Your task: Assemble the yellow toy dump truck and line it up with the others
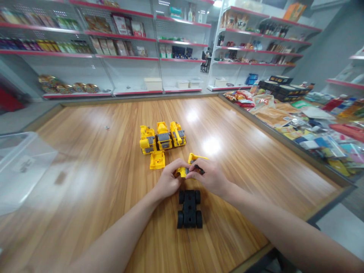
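a small yellow part (182,171) sits just above the middle of the table (93,151), pinched from both sides: the left hand (167,182) closes its fingers on its left end, the right hand (209,176) curls over its right end, where a dark bit shows. just below the hands a black chassis (189,209) lies on the wood, wheels at its corners. a yellow scoop (197,157) is just behind the right hand, a yellow cab (157,160) to the left. farther back, three yellow trucks (163,138) stand in a row. a clear bin (19,167) is at the far left; snack packets (273,113) crowd the right.
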Action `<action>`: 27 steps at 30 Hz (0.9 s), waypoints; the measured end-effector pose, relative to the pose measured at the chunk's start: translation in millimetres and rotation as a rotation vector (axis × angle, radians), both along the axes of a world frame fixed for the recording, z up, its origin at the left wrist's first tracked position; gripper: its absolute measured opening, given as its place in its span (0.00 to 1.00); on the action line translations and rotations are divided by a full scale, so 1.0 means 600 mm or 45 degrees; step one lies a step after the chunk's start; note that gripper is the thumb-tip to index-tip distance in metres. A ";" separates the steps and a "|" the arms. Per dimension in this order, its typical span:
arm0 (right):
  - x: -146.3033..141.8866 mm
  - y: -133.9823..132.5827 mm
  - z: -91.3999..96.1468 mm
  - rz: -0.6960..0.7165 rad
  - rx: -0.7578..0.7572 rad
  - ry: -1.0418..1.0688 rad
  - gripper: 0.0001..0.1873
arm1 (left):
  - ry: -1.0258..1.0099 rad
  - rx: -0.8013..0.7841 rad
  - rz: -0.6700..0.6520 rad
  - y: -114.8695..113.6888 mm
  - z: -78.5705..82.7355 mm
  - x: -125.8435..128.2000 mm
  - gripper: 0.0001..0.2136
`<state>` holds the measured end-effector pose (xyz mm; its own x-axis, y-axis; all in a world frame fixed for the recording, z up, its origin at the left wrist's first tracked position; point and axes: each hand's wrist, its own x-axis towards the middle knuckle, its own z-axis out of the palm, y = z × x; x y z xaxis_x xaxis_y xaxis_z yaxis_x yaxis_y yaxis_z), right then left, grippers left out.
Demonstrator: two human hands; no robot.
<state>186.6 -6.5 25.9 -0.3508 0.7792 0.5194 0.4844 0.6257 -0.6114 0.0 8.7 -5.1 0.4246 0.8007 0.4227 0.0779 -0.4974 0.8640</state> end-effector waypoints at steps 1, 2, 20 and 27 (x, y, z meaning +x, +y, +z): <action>0.001 -0.001 -0.001 0.001 0.002 0.000 0.15 | 0.000 0.000 0.001 0.000 0.001 0.000 0.09; 0.003 -0.003 -0.001 -0.001 0.003 -0.002 0.16 | -0.004 -0.005 0.002 0.000 0.002 -0.001 0.09; 0.119 0.035 0.056 -0.228 -0.224 -0.761 0.13 | -0.047 -0.152 0.061 0.007 -0.006 -0.005 0.09; 0.210 0.082 0.053 -0.215 -0.692 -0.957 0.16 | -0.067 -0.214 0.086 0.018 -0.008 -0.005 0.11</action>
<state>312.7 42.9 57.4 -0.3063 0.9194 -0.2466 0.9288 0.2319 -0.2889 -2.8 19.3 -9.7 0.3482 0.8879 0.3007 0.0588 -0.3408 0.9383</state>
